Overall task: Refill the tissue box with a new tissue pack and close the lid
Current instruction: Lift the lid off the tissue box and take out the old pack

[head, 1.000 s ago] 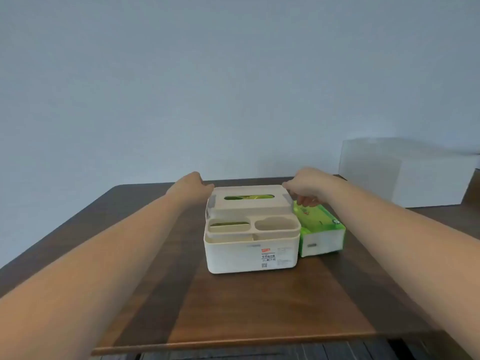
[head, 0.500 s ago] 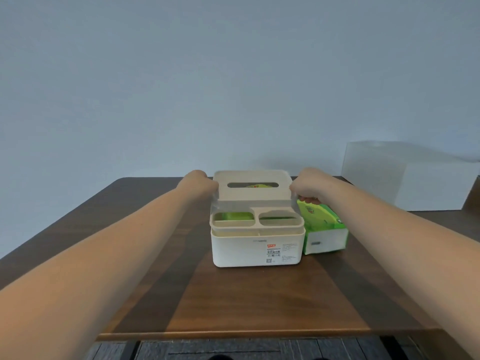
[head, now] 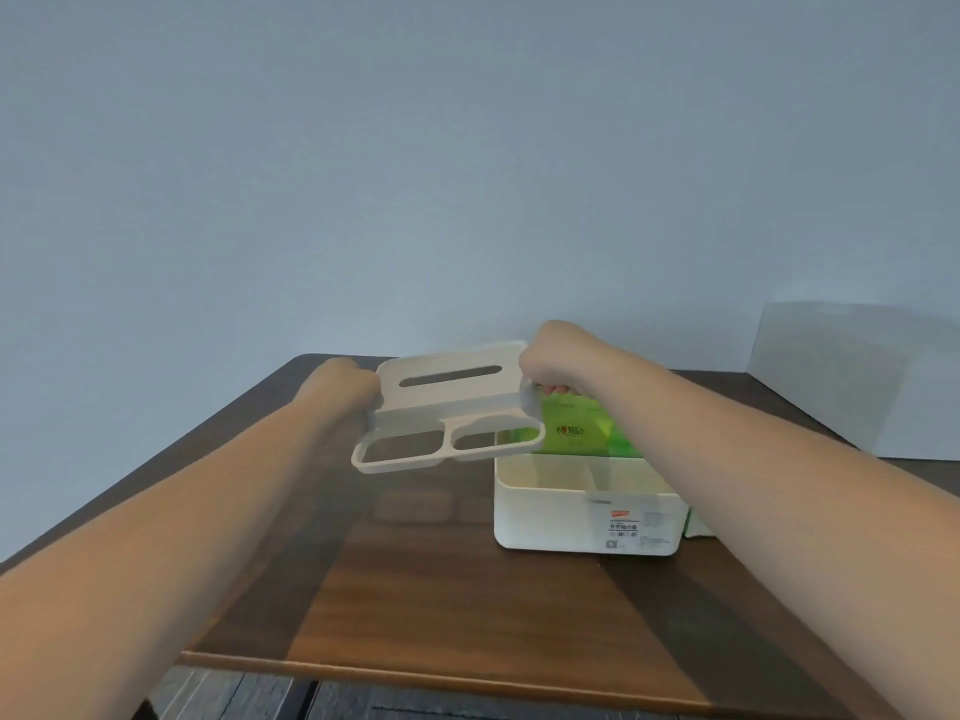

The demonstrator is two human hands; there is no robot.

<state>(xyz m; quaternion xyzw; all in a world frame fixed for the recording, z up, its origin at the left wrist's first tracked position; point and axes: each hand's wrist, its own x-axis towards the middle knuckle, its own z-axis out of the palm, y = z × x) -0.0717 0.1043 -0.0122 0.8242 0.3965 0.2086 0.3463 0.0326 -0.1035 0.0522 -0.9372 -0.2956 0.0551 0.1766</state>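
Both hands grip one beige lid (head: 448, 402), left hand (head: 340, 384) and right hand (head: 553, 356) at its ends, lifted over bare table (head: 441, 589) left of one open tissue box (head: 584, 517). One green tissue pack (head: 576, 428) sits inside.

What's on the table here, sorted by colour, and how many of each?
Cream or white: 3 (lid held up in both hands, open box, large pale box at the far right)
Green: 2 (tissue pack in the open box, tissue pack mostly hidden behind the right forearm)
Total: 5
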